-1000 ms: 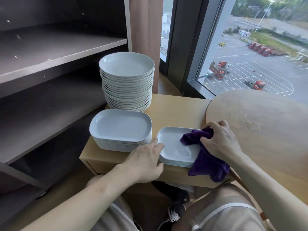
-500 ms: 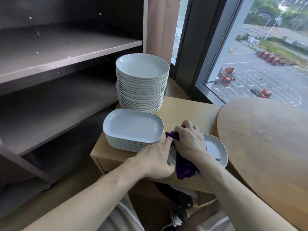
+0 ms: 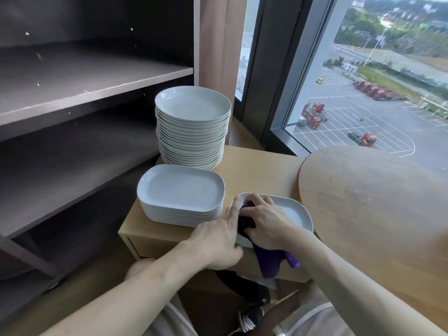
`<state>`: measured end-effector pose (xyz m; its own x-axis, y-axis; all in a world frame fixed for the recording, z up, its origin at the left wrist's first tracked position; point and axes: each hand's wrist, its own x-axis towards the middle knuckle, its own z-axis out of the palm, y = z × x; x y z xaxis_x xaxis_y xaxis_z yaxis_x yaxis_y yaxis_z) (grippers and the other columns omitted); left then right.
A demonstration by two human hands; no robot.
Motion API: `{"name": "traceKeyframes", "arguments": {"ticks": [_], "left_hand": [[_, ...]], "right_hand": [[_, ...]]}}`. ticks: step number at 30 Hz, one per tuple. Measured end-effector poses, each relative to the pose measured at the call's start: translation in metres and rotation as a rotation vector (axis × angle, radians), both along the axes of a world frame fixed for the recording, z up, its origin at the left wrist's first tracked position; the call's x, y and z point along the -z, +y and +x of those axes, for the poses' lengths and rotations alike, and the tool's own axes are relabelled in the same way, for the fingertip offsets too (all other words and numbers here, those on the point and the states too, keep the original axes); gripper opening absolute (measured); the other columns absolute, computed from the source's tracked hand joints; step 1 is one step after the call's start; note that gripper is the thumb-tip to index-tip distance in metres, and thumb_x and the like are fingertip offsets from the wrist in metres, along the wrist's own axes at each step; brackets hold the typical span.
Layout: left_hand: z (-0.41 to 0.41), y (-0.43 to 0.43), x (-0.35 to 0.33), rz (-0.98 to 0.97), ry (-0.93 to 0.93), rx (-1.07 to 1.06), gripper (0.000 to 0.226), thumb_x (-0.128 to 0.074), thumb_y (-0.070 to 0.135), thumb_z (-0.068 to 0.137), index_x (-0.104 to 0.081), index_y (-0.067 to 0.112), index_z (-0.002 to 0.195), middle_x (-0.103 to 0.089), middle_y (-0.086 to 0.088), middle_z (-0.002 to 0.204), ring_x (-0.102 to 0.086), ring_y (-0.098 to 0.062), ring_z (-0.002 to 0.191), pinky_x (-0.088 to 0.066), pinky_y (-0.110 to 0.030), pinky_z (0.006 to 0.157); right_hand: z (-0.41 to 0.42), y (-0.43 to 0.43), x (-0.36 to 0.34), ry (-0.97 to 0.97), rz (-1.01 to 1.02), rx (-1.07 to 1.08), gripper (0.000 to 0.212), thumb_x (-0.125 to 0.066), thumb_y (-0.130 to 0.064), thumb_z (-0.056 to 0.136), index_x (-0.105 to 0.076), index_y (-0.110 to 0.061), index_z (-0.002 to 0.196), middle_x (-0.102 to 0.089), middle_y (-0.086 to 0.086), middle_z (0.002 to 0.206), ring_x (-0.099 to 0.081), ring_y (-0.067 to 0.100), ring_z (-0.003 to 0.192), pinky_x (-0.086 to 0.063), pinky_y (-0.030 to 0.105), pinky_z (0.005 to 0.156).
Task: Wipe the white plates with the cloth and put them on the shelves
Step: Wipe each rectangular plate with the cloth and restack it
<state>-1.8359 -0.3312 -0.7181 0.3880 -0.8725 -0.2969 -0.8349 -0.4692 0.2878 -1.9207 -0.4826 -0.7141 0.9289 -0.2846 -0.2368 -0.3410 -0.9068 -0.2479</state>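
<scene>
A white rectangular plate (image 3: pixel 294 212) lies at the front right of a low wooden cabinet (image 3: pixel 257 168). My right hand (image 3: pixel 264 220) grips a purple cloth (image 3: pixel 272 261) and presses it on the plate's left part; the cloth's end hangs over the cabinet front. My left hand (image 3: pixel 219 235) holds the plate's left edge, index finger straight along the rim. To the left lies a stack of white rectangular plates (image 3: pixel 181 195), and behind it stands a tall stack of round white plates (image 3: pixel 192 127). Dark shelves (image 3: pixel 80 86) stand empty on the left.
A round wooden tabletop (image 3: pixel 378 202) overlaps the cabinet's right side. A large window (image 3: pixel 363 76) rises behind it. My knees and a dark bag (image 3: pixel 242 287) are below the cabinet front.
My right hand with the cloth has swept from the plate's right side to its left part. My left hand stays at the plate's left edge. The view has shifted right.
</scene>
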Motion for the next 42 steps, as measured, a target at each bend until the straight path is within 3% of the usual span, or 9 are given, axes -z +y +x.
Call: {"name": "traceKeyframes", "arguments": {"ticks": [7, 11, 22, 28, 30, 32, 34, 37, 42], "left_hand": [[0.004, -0.003, 0.002, 0.099, -0.072, 0.037, 0.081, -0.045, 0.042, 0.098, 0.001, 0.021, 0.162, 0.006, -0.005, 0.172, -0.051, -0.036, 0.134, -0.046, -0.045, 0.102], [0.001, -0.002, 0.005, 0.123, -0.131, 0.055, 0.056, -0.044, 0.041, 0.100, -0.032, 0.016, 0.148, 0.006, -0.009, 0.171, -0.056, -0.039, 0.125, -0.049, -0.046, 0.097], [0.004, -0.004, 0.003, 0.095, -0.113, 0.057, 0.052, -0.046, 0.034, 0.096, -0.042, 0.016, 0.144, 0.001, -0.006, 0.172, -0.053, -0.033, 0.132, -0.046, -0.044, 0.102], [0.002, -0.005, 0.005, 0.088, -0.118, 0.043, 0.058, -0.048, 0.039, 0.094, -0.037, 0.015, 0.147, 0.000, -0.007, 0.172, -0.054, -0.035, 0.129, -0.048, -0.046, 0.102], [0.002, -0.005, 0.007, 0.030, -0.090, 0.032, 0.074, -0.049, 0.042, 0.093, -0.019, 0.019, 0.156, -0.005, -0.007, 0.171, -0.057, -0.035, 0.125, -0.048, -0.045, 0.101], [0.004, -0.004, 0.008, -0.048, -0.062, 0.034, 0.095, -0.049, 0.046, 0.091, 0.014, 0.030, 0.160, -0.023, -0.006, 0.167, -0.060, -0.032, 0.116, -0.050, -0.044, 0.099], [0.005, -0.004, 0.008, -0.118, -0.064, 0.033, 0.104, -0.051, 0.047, 0.090, 0.029, 0.033, 0.155, -0.046, -0.005, 0.151, -0.062, -0.028, 0.104, -0.051, -0.043, 0.093], [0.006, -0.003, 0.009, -0.164, -0.066, 0.014, 0.106, -0.050, 0.050, 0.088, 0.032, 0.035, 0.154, -0.060, -0.006, 0.128, -0.063, -0.026, 0.094, -0.051, -0.040, 0.086], [0.005, -0.002, 0.008, -0.167, -0.050, -0.039, 0.106, -0.048, 0.049, 0.087, 0.031, 0.031, 0.154, -0.066, -0.004, 0.117, -0.065, -0.027, 0.098, -0.050, -0.039, 0.083]], "right_hand": [[-0.025, 0.002, -0.003, 0.073, -0.152, -0.055, 0.032, -0.053, -0.020, 0.090, -0.060, -0.036, 0.116, -0.035, -0.011, 0.136, -0.036, 0.023, 0.119, -0.041, 0.044, 0.088], [-0.043, -0.007, -0.001, 0.028, -0.217, 0.018, 0.021, -0.050, -0.022, 0.089, -0.060, -0.033, 0.103, -0.041, -0.012, 0.130, -0.039, 0.020, 0.114, -0.035, 0.041, 0.086], [-0.046, -0.036, -0.002, 0.131, -0.397, 0.305, 0.015, -0.054, -0.017, 0.088, -0.056, -0.022, 0.103, -0.044, 0.002, 0.122, -0.043, 0.027, 0.112, -0.037, 0.042, 0.083], [-0.012, -0.038, 0.005, 0.067, -0.340, 0.416, 0.051, -0.058, -0.009, 0.087, -0.037, -0.017, 0.133, -0.036, 0.007, 0.138, -0.042, 0.033, 0.121, -0.040, 0.046, 0.087], [-0.001, -0.035, 0.008, 0.052, -0.340, 0.433, 0.057, -0.061, -0.013, 0.089, -0.033, -0.016, 0.138, -0.036, 0.007, 0.141, -0.041, 0.034, 0.125, -0.041, 0.048, 0.093], [0.007, -0.031, 0.011, 0.045, -0.339, 0.430, 0.057, -0.062, -0.019, 0.091, -0.033, -0.015, 0.140, -0.036, 0.007, 0.142, -0.041, 0.035, 0.127, -0.041, 0.050, 0.096], [0.014, -0.024, 0.014, 0.022, -0.328, 0.405, 0.053, -0.061, -0.021, 0.093, -0.037, -0.014, 0.140, -0.037, 0.007, 0.142, -0.040, 0.035, 0.128, -0.042, 0.051, 0.099], [0.022, -0.011, 0.016, -0.057, -0.279, 0.351, 0.039, -0.053, -0.021, 0.096, -0.044, -0.013, 0.134, -0.040, 0.010, 0.141, -0.044, 0.037, 0.123, -0.043, 0.050, 0.099], [0.026, 0.012, 0.013, -0.147, -0.121, 0.219, 0.040, -0.060, -0.041, 0.088, -0.057, -0.024, 0.124, -0.044, 0.004, 0.128, -0.048, 0.032, 0.111, -0.042, 0.043, 0.098]]}}
